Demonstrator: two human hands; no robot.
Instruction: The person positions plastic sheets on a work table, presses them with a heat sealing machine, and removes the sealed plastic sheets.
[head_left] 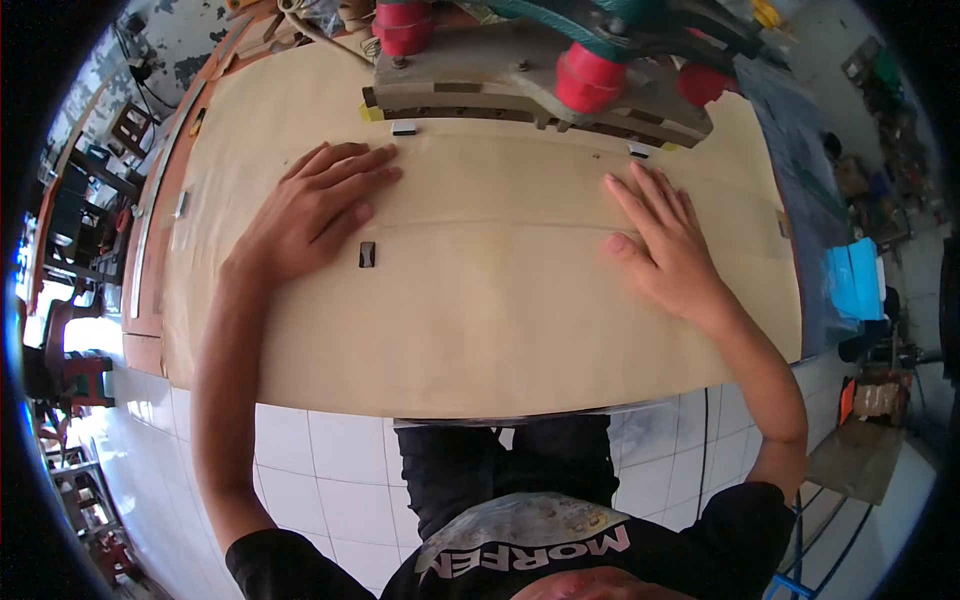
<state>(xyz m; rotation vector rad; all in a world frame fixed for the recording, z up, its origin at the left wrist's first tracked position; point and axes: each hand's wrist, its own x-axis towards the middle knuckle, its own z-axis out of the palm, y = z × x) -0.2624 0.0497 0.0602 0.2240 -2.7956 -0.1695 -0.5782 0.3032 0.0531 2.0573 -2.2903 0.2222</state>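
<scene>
Both hands lie over a large tan sheet [480, 320] that covers the table and has a faint crease across it. My left hand [318, 208] rests on the left part of the sheet, fingers stretched toward the machine, holding nothing. Just right of its wrist lies a small dark rectangular piece [367, 255] with a grey middle. On the right side my right hand [662, 240] is laid with spread fingers, slightly blurred. Its fingertips are close to a small black-and-white block [638, 151]. A similar block [404, 129] sits beyond my left fingertips.
A heavy metal machine bar [480, 90] with red cylindrical parts [590, 78] and green arms stands over the sheet's far edge. A metal strip [150, 235] runs along the left wooden edge. At right are a dark blue covering [800, 180] and a bright blue object [853, 280].
</scene>
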